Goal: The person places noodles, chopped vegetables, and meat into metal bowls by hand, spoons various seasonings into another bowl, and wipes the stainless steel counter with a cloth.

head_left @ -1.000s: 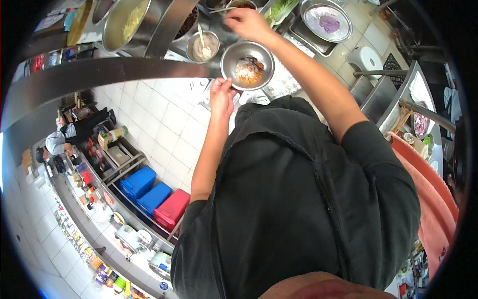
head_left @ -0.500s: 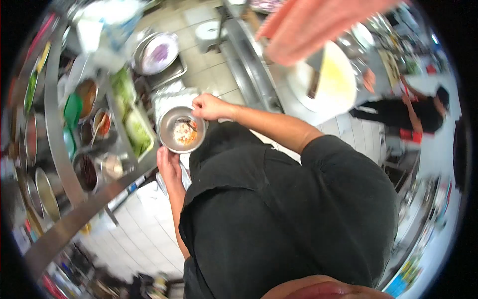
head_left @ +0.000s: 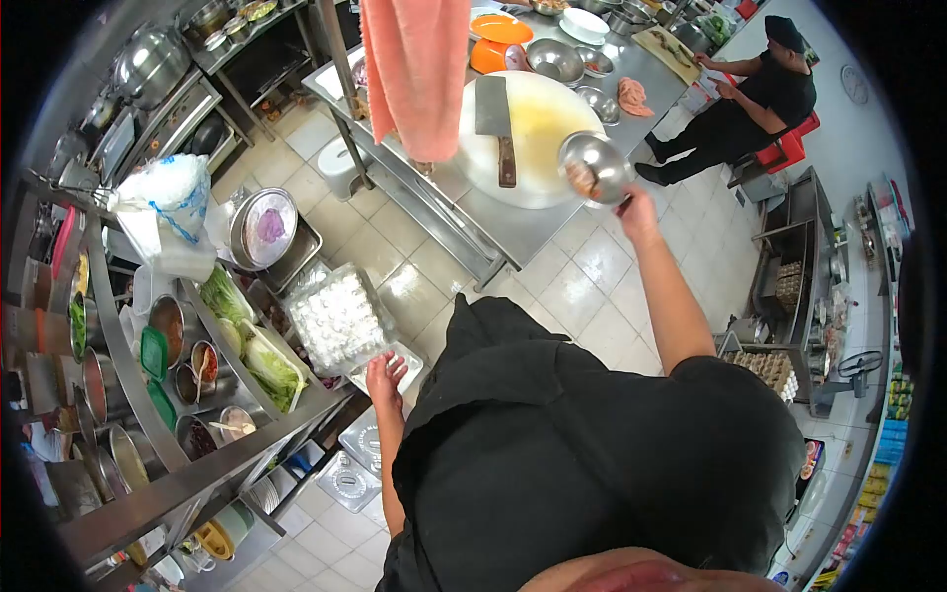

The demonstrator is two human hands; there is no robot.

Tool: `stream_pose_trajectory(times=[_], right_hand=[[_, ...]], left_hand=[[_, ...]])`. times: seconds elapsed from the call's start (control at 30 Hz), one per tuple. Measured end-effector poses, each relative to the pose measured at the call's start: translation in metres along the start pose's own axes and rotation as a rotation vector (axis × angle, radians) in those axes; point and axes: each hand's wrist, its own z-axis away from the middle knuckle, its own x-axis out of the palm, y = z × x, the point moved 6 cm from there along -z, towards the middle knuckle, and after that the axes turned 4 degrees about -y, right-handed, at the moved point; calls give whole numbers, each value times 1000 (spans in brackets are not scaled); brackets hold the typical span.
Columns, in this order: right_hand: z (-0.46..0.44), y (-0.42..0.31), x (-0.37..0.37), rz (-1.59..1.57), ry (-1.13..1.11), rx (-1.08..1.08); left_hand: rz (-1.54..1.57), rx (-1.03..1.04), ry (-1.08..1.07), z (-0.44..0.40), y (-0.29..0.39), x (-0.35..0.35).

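Note:
My right hand (head_left: pixel 638 213) grips the rim of a steel bowl (head_left: pixel 609 163), tilted beside a round white cutting board (head_left: pixel 552 109) on the steel table. Some food shows inside the bowl. A cleaver (head_left: pixel 493 109) with a dark handle lies on the board. My left hand (head_left: pixel 386 377) is empty with its fingers apart, near a plastic-wrapped block of white pieces (head_left: pixel 338 321) at the counter's edge.
At left, a steel rail (head_left: pixel 197 474) crosses before pots and lettuce trays (head_left: pixel 271 367). A pink towel (head_left: pixel 416 74) hangs at the top. Bowls (head_left: pixel 554 61) and an orange plate (head_left: pixel 501 28) stand behind the board. Another person (head_left: pixel 760 94) stands upper right.
The view has swung toward the steel table. My right hand has carried the bowl away from the counter to the cutting board. My left hand has let go of the bowl.

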Motion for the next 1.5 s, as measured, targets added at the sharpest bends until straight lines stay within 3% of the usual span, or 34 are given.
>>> stream_pose_trajectory(times=[0.07, 0.17, 0.23, 0.3, 0.37, 0.43, 0.63, 0.73, 0.87, 0.97, 1.1, 1.13, 1.17, 1.2, 1.23, 1.43, 1.5], right_hand=[[-36, -23, -29, -118, 25, -90], [-98, -44, -75, -286, 295, -161], [-132, -58, -92, -337, 393, -196], [-167, -74, -113, -369, 479, -227], [-211, -91, -131, -394, 546, -255], [-268, -101, -156, -391, 599, -248], [-435, -130, -218, -352, 626, -194], [-466, -153, -200, -362, 665, -152], [-541, -158, -187, -335, 515, -178], [-568, -148, -165, -198, 382, -79], [-555, -155, -121, 835, 272, -358], [-547, -150, -97, 796, -27, -511], [-534, -143, -87, 953, -91, -693], [-519, -134, -76, 1095, -134, -891], [-503, -124, -69, 1444, 81, -1121], [-462, -102, -59, 1431, 19, -751], [-431, -97, -51, 1416, -98, -798]], left_hand=[[-44, -38, 48, 3, -19, -11], [-171, -91, 187, 14, -41, -29], [-525, 34, 140, 11, -62, -48], [-529, -6, 195, 14, -91, -59], [-175, -195, 349, 16, -126, -58], [-292, -143, 373, 12, -160, -54], [-850, -143, 232, -13, -197, 56], [-855, -147, 186, -31, -187, 112], [-648, -201, 252, -47, -150, 185], [-551, -224, 312, -48, -125, 221], [-521, -205, 427, -39, -113, 232], [-531, -162, 416, -34, -113, 234], [-719, -115, 312, -32, -116, 229], [-903, -65, 198, -28, -119, 225], [-984, -73, 176, -29, -140, 204], [-1091, -127, 141, -33, -206, 178], [-1077, -111, 108, -41, -217, 182]])
